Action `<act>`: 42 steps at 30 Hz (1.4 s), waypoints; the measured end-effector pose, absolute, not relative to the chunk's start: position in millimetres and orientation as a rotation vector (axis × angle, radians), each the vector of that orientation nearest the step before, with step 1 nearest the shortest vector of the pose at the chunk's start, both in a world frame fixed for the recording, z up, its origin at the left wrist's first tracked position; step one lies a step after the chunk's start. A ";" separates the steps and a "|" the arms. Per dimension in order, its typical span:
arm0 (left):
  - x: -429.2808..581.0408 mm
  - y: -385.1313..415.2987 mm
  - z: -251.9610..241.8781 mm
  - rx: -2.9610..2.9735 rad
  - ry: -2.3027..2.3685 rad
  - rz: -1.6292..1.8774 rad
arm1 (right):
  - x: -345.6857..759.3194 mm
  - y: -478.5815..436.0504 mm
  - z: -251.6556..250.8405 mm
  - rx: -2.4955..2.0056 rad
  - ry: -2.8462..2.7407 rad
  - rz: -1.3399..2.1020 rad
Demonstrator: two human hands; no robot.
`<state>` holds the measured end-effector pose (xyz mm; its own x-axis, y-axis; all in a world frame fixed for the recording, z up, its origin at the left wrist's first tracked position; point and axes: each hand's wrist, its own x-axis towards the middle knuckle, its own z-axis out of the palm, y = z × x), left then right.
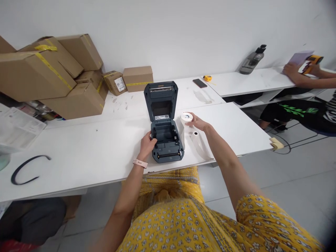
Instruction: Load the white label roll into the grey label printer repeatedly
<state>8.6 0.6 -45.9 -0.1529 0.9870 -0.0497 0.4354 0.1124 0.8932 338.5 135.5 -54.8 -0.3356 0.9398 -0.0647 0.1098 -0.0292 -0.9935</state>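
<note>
A dark grey label printer (pixel 165 146) stands on the white table with its lid (pixel 161 99) tipped up and its roll bay bare. My left hand (pixel 147 144) grips the printer's left side, thumb over the rim. To the right of the printer, my right hand (pixel 196 121) is closed around a white label roll (pixel 186 117), whose loose strip hangs down beside the printer. Just below that hand lies a smaller roll with a dark core (pixel 195 134), its translucent strip (pixel 203 148) trailing to the table's front edge.
Cardboard boxes (pixel 86 98) are piled at the back left. A black curved band (pixel 21 171) lies at the left. Behind are a phone (pixel 200 83), a yellow tape measure (pixel 207 78) and a pump bottle (pixel 252 61). At the far right, another person's hands (pixel 292 72) hold an orange-black handheld device (pixel 312 62).
</note>
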 end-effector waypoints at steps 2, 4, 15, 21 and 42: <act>9.5 -0.1 -44.7 1.409 1.683 0.998 | 352.3 120.4 -57.1 -1.150 -1.509 1.430; 10.5 -0.4 -43.9 1.420 1.680 1.005 | 369.9 98.5 -60.2 -1.153 -1.480 1.372; 12.3 0.1 -43.1 1.452 1.721 0.964 | 352.9 26.4 -50.9 -1.302 -1.644 1.441; 13.6 -1.3 -41.8 1.412 1.704 0.986 | 323.8 19.4 14.2 -0.944 -1.640 1.582; 24.7 -20.8 -23.2 1.592 1.946 0.903 | 182.1 61.2 40.2 -1.236 -3.118 0.530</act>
<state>24.7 -20.8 -23.2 -0.2202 0.9741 0.0510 0.6678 0.1124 0.7358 182.1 61.2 40.2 -0.7070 0.6184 -0.3430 0.6970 0.6913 -0.1902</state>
